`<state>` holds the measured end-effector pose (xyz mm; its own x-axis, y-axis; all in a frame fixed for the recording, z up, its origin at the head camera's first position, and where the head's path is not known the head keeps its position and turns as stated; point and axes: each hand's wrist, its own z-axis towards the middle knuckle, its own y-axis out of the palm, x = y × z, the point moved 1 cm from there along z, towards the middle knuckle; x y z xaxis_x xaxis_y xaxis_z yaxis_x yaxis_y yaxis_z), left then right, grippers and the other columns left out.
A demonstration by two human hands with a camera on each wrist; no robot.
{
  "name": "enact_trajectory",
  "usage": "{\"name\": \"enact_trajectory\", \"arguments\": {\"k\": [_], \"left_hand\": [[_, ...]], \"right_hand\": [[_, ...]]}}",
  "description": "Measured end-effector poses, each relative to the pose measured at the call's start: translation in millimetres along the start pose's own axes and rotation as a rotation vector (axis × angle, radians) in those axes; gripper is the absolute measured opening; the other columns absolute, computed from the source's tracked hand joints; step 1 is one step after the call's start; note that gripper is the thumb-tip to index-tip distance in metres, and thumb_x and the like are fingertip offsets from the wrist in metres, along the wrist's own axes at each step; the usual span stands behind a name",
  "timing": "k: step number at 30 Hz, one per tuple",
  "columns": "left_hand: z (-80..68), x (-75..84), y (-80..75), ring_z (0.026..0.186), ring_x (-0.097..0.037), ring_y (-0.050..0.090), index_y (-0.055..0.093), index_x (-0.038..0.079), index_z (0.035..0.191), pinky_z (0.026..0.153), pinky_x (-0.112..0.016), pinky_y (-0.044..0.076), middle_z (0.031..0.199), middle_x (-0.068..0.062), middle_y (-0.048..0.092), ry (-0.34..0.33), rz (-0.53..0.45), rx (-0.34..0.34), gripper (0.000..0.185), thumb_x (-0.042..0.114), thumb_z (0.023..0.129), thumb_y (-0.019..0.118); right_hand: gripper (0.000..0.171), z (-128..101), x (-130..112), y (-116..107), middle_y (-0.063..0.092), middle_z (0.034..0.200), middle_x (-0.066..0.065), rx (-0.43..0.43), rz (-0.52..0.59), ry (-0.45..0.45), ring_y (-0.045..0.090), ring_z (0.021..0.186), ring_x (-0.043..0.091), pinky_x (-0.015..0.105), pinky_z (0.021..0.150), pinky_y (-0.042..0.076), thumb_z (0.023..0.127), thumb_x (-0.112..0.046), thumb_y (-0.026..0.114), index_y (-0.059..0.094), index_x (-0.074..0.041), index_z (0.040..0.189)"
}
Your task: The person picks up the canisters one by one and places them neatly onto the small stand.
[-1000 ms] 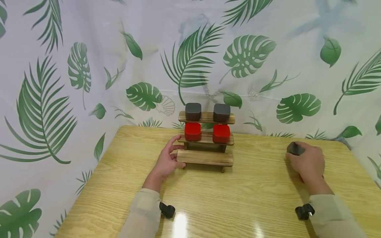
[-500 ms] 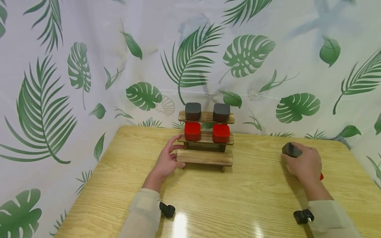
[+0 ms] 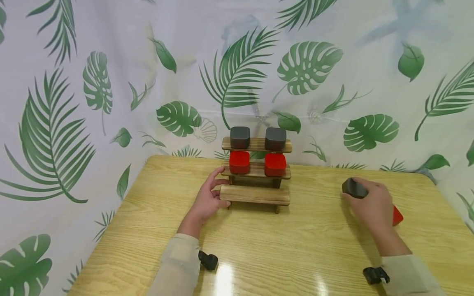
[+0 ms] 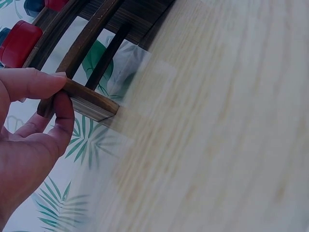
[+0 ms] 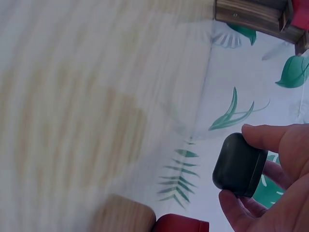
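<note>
A three-tier wooden stand sits at the back middle of the table, with two dark grey boxes on its top step and two red boxes on its middle step; the bottom step is bare. My left hand pinches the left end of the bottom step between thumb and fingers. My right hand holds a dark grey box a little above the table at the right. A red box lies on the table just behind that hand.
The wooden table has a leaf-print cloth hanging behind it and along both sides. Black wrist mounts show on both sleeves.
My right hand has moved left with the dark grey box, uncovering the red box on the table behind it. The left hand and stand have stayed put.
</note>
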<state>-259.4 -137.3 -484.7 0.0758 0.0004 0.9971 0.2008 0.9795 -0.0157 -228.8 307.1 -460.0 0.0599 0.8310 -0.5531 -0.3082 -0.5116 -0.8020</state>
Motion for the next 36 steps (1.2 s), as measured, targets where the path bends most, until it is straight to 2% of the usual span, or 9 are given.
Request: {"name": "enact_trajectory", "arguments": {"k": [7, 14, 18, 27, 36], "left_hand": [[0.0, 0.2, -1.3, 0.092, -0.036, 0.054, 0.035, 0.027, 0.155, 0.072, -0.035, 0.045, 0.139, -0.019, 0.051, -0.014, -0.002, -0.022, 0.104, -0.028, 0.073, 0.067], [-10.3, 24.9, 2.7, 0.093, -0.037, 0.054, 0.035, 0.020, 0.155, 0.070, -0.035, 0.045, 0.138, -0.023, 0.050, -0.013, -0.015, -0.031, 0.100, -0.027, 0.073, 0.066], [-12.3, 28.1, 3.6, 0.091, -0.035, 0.053, 0.037, 0.020, 0.155, 0.069, -0.034, 0.044, 0.137, -0.023, 0.051, -0.003, -0.019, -0.026, 0.099, -0.028, 0.073, 0.066], [-0.8, 2.6, -0.3, 0.091, -0.035, 0.054, 0.034, 0.024, 0.157, 0.068, -0.035, 0.050, 0.140, -0.022, 0.049, -0.011, -0.038, -0.027, 0.107, -0.032, 0.071, 0.067], [0.1, -1.0, 0.2, 0.087, -0.034, 0.054, 0.040, 0.033, 0.152, 0.065, -0.034, 0.045, 0.134, -0.015, 0.055, 0.023, -0.014, -0.009, 0.107, -0.030, 0.071, 0.068]], "right_hand": [[0.060, -7.6, -10.1, 3.5, 0.047, 0.129, 0.035, 0.007, 0.008, -0.037, 0.044, 0.112, 0.055, 0.067, 0.080, 0.041, 0.086, -0.027, 0.079, 0.059, -0.005, 0.138], [0.061, -12.8, -18.6, 8.4, 0.047, 0.128, 0.035, 0.003, 0.004, -0.054, 0.046, 0.109, 0.055, 0.065, 0.077, 0.043, 0.084, -0.028, 0.081, 0.061, -0.006, 0.137], [0.059, -16.4, -24.6, 10.3, 0.050, 0.126, 0.034, 0.016, 0.018, -0.085, 0.047, 0.108, 0.054, 0.064, 0.076, 0.043, 0.082, -0.025, 0.083, 0.063, -0.005, 0.134], [0.056, -23.2, -34.6, 19.3, 0.053, 0.123, 0.032, 0.032, 0.064, -0.145, 0.049, 0.107, 0.052, 0.064, 0.077, 0.044, 0.080, -0.022, 0.084, 0.066, -0.005, 0.131], [0.057, -27.8, -44.6, 23.0, 0.054, 0.121, 0.032, 0.033, 0.080, -0.177, 0.051, 0.104, 0.051, 0.063, 0.076, 0.046, 0.079, -0.022, 0.086, 0.066, -0.005, 0.130]]}}
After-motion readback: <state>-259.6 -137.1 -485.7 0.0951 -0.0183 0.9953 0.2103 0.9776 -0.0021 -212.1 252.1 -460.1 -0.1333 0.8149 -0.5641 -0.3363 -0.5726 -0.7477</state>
